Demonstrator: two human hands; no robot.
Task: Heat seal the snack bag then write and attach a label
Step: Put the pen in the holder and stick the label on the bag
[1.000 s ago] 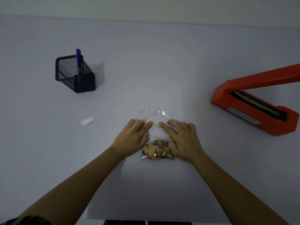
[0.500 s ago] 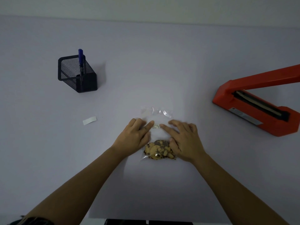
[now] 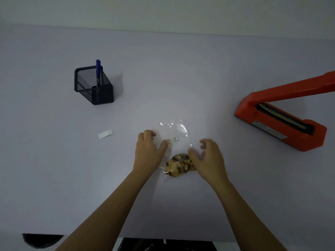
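While looking down over the desk (image 3: 54,178), find snack bag (image 3: 174,131) lying flat near the middle, cookies (image 3: 178,165) bunched at near end, clear top pointing away. Note small written label (image 3: 173,140) already stuck across the film. Place left hand (image 3: 148,151) on bag's left edge: thumb laid on film beside label, fingers bent at the edge; cannot tell whether pinching or only pressing. Place right hand (image 3: 208,158) at bag's right edge: fingers loosely curled and raised, gripping nothing, thumb touching film by the cookies. Log orange heat sealer (image 3: 282,124) well apart at right, arm up, nothing in it; pen (image 3: 98,73) upright in mesh holder (image 3: 94,91) at left; white strip (image 3: 105,134), likely label backing, lying apart. Cannot make out seal seam. Judge sealing, writing and sticking done; at most a last smoothing of label left.
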